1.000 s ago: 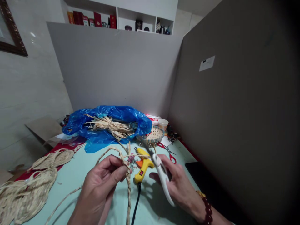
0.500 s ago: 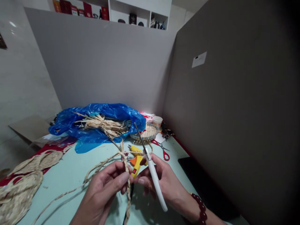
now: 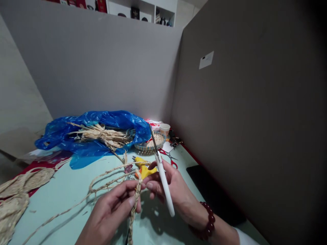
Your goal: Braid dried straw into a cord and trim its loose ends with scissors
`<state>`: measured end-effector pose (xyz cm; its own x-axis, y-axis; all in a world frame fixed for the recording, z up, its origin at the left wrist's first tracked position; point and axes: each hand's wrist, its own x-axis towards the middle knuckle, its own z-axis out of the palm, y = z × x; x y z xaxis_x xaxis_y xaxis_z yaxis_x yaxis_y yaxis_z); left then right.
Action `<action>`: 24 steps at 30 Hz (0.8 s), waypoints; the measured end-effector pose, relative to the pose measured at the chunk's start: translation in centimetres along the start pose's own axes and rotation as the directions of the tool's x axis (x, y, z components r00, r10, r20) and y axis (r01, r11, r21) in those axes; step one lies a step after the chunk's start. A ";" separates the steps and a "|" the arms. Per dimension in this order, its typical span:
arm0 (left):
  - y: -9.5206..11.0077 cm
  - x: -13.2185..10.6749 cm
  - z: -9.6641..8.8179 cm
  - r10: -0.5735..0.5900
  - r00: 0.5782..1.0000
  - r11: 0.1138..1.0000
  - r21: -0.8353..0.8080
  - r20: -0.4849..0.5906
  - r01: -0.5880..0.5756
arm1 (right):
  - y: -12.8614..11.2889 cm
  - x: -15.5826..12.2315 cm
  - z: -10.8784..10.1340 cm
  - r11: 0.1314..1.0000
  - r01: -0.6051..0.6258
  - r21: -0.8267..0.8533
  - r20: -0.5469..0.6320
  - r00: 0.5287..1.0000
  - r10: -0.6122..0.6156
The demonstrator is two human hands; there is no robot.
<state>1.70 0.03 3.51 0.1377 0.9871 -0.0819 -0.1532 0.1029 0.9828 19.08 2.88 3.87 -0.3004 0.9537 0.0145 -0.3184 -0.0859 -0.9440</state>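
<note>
My left hand is closed on a braided straw cord, pinching it between thumb and fingers so that it hangs toward me over the table. White-handled scissors rest in my right hand, seen edge-on with the blades pointing up and away. The thumb and fingertips of that hand are pinched close to the braid's upper end, beside my left fingers. Whether they touch the braid is hard to make out. Behind the hands lies a yellow glue gun, partly covered by my right fingers.
Thin straw cord loops across the table at left, near woven straw pieces. A blue plastic bag holds a straw bundle. Farther back are a woven basket, paper cup and red scissors. A grey partition stands right.
My view has turned slightly right, shifting the background left. My right fingertips have come in to the braid's upper end, and a short loose-ended piece now lies behind, apart from the held braid.
</note>
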 end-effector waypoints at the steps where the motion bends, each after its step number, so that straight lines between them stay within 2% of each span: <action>1: -0.2 0.0 0.0 0.031 0.999 0.999 0.030 -0.028 -0.031 | -0.1 -0.1 0.0 1.000 -0.003 0.017 -0.007 1.000 0.003; 5: -0.8 -0.1 0.1 0.082 0.996 0.994 0.072 -0.047 -0.079 | -0.3 -0.3 -0.2 0.996 0.008 0.092 -0.005 1.000 -0.007; 8: -0.8 -0.3 0.3 0.107 0.993 0.989 0.107 -0.054 -0.101 | -0.1 -0.3 -0.3 0.996 0.031 0.083 0.024 0.999 -0.033; 11: -0.6 -0.4 0.4 0.156 0.986 0.971 0.193 -0.063 -0.141 | 0.0 -0.4 -0.2 0.998 0.054 0.030 0.024 0.998 -0.055; 16: -0.9 -0.2 0.5 0.236 0.972 0.928 0.302 -0.018 -0.220 | 0.0 -0.4 0.1 0.995 0.080 -0.053 -0.015 0.997 -0.081; 20: -1.7 -0.1 0.4 0.258 0.966 0.895 0.384 -0.028 -0.228 | 0.6 -0.3 0.0 0.982 0.144 -0.119 -0.038 0.988 -0.150; 24: -2.1 0.1 0.1 0.335 0.941 0.832 0.481 -0.039 -0.276 | 0.9 -0.5 0.1 0.928 0.224 -0.299 -0.084 0.962 -0.259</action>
<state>2.09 -0.13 1.47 0.0404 0.9685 0.2458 0.3051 -0.2462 0.9200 18.88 2.29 3.03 -0.1313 0.9640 0.2311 -0.0941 0.2199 -0.9710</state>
